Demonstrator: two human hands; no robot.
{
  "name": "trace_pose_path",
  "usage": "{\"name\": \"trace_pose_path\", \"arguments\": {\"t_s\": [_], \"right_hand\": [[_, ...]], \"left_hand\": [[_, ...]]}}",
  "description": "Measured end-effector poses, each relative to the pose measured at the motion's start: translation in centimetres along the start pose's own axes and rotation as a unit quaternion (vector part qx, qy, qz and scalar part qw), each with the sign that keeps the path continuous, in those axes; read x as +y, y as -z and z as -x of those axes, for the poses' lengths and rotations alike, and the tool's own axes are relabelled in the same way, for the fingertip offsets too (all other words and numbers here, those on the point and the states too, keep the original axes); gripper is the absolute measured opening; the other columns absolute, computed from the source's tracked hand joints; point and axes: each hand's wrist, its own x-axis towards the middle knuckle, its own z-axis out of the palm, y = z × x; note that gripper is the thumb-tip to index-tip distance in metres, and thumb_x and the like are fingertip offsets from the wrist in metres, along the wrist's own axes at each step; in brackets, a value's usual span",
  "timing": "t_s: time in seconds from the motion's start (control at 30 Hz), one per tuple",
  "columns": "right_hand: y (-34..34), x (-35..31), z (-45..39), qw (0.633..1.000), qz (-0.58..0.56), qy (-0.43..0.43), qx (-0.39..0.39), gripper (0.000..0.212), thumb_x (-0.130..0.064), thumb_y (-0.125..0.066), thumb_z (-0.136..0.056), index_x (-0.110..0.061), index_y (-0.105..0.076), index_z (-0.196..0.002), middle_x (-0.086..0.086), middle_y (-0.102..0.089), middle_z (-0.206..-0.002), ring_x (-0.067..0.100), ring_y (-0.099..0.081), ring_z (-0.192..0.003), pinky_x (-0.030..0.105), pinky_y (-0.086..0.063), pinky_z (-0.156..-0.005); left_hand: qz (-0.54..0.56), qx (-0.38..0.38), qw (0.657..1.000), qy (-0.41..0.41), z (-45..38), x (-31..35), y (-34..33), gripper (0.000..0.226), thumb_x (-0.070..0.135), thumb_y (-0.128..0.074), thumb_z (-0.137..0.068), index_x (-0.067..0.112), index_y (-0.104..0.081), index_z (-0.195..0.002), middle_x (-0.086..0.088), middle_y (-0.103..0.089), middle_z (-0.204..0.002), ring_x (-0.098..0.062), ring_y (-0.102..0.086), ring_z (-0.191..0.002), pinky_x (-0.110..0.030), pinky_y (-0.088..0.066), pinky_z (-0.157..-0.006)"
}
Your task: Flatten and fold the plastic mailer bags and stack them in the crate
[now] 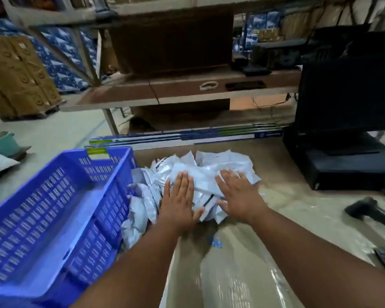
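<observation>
Here a heap of crumpled mailer bags (200,174) lies on the desk (242,252) near its far edge, thin white-grey plastic, creased and glossy, with torn-looking corners sticking up and a few dark strips showing between the layers. The heap spills toward the left edge of the desk, where some bags touch the wall of the crate (53,207). The crate is blue moulded plastic, rectangular, with rows of narrow slots through its walls and floor; it stands at the left edge of the desk, tilted in the wide-angle view, and I see no bags inside it.

Both hands lie flat on top of the heap, palms down. The left hand (179,201) has its fingers straight and close together, pressing the near left part of the pile. The right hand (238,194) has its fingers straight and slightly spread, pressing the near right part. Neither curls round anything. A band of bags shows between the two hands.

The desk top is tan and looks covered with shiny clear film that catches the light near the front edge. At the right edge lies a black handheld scanner (369,212), and in the far right corner stands a dark monitor (347,96) on a black box. Long flat blue-and-white cartons (187,136) run along the far edge of the desk
</observation>
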Motion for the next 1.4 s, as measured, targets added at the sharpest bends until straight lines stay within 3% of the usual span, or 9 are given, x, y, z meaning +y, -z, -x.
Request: {"name": "trace_pose_path", "arguments": {"t_s": [0.27,0.4,0.6,0.73,0.83,1.0,1.2,1.3,1.4], "right_hand": [[-3.9,-2.2,-4.5,0.991,-0.060,-0.096,-0.077,0.086,-0.048,-0.057,-0.098,-0.020,-0.016,-0.168,0.012,-0.026,-0.171,0.030,-0.025,-0.158,0.052,-0.007,-0.131],[-3.9,-1.8,-4.7,0.988,-0.094,-0.104,-0.064,0.075,-0.036,-0.052,-0.100,-0.018,-0.024,-0.167,0.015,-0.034,-0.167,0.035,-0.035,-0.152,0.053,-0.021,-0.128],[-2.9,-0.5,-2.3,0.993,-0.099,-0.062,0.011,0.068,-0.025,-0.050,-0.099,-0.017,-0.033,-0.164,0.012,-0.045,-0.161,0.034,-0.047,-0.144,0.053,-0.035,-0.121],[-1.7,0.0,2.0,0.996,-0.082,0.020,0.021,0.066,-0.029,-0.042,-0.102,-0.016,-0.030,-0.165,0.014,-0.040,-0.164,0.035,-0.042,-0.147,0.054,-0.034,-0.120],[-1.6,-0.3,6.8,0.993,-0.086,0.068,0.036,0.059,-0.021,-0.036,-0.108,-0.018,-0.027,-0.167,0.012,-0.033,-0.169,0.031,-0.034,-0.154,0.053,-0.032,-0.123],[-2.9,-1.3,15.3,0.984,-0.101,0.133,0.056,0.068,-0.010,-0.058,-0.102,-0.014,-0.032,-0.165,0.013,-0.026,-0.172,0.030,-0.027,-0.158,0.053,-0.027,-0.126],[-3.4,-2.3,21.7,0.980,-0.121,0.133,-0.086,0.069,-0.039,-0.046,-0.104,-0.016,-0.027,-0.166,0.011,-0.025,-0.173,0.027,-0.026,-0.159,0.051,-0.028,-0.127],[-2.5,-2.9,21.9,0.971,-0.139,0.096,-0.166,0.090,-0.071,-0.033,-0.101,-0.019,-0.006,-0.170,0.003,0.004,-0.177,0.017,0.006,-0.163,0.046,-0.003,-0.132],[-2.7,-3.6,22.0,0.970,-0.118,0.097,-0.188,0.095,-0.077,-0.027,-0.099,-0.019,0.004,-0.169,0.002,0.017,-0.175,0.016,0.018,-0.161,0.047,0.003,-0.131]], "left_hand": [[0.000,0.002,0.999,-0.050,-3.2,-2.9,-3.6,0.096,0.067,-0.040,-0.099,0.006,-0.015,-0.168,-0.019,0.003,-0.176,-0.034,0.009,-0.164,-0.065,-0.008,-0.128],[0.024,0.002,0.999,-0.034,-4.0,-2.3,-3.0,0.091,0.066,-0.037,-0.101,0.008,-0.016,-0.169,-0.019,0.000,-0.177,-0.033,0.009,-0.164,-0.065,-0.007,-0.127],[0.014,0.024,0.999,-0.039,-3.6,-0.1,0.6,0.084,0.046,-0.044,-0.091,0.010,-0.028,-0.165,-0.020,-0.016,-0.175,-0.036,-0.001,-0.164,-0.068,-0.005,-0.126],[0.006,0.091,0.993,-0.073,-1.6,1.7,1.8,0.058,0.025,-0.051,-0.092,0.002,-0.059,-0.144,-0.024,-0.052,-0.154,-0.043,-0.035,-0.154,-0.063,-0.013,-0.129],[0.000,0.132,0.985,-0.113,2.1,3.6,1.2,0.050,0.012,-0.049,-0.092,-0.002,-0.064,-0.138,-0.027,-0.060,-0.145,-0.045,-0.048,-0.144,-0.059,-0.026,-0.127],[0.015,0.086,0.987,-0.136,11.0,8.0,0.4,0.051,0.016,-0.046,-0.096,-0.003,-0.062,-0.141,-0.026,-0.061,-0.145,-0.043,-0.057,-0.137,-0.055,-0.045,-0.116],[0.083,0.021,0.990,-0.109,19.1,11.8,-2.6,0.056,0.013,-0.054,-0.098,-0.002,-0.052,-0.151,-0.023,-0.049,-0.158,-0.039,-0.044,-0.150,-0.056,-0.036,-0.123],[0.108,-0.003,0.991,-0.083,19.7,11.8,-2.0,0.064,0.026,-0.058,-0.101,0.004,-0.042,-0.160,-0.016,-0.034,-0.170,-0.030,-0.029,-0.159,-0.054,-0.030,-0.126],[0.115,-0.038,0.990,-0.072,20.0,11.8,-1.8,0.075,0.048,-0.054,-0.105,0.008,-0.033,-0.165,-0.010,-0.021,-0.175,-0.024,-0.013,-0.164,-0.048,-0.017,-0.132]]}}
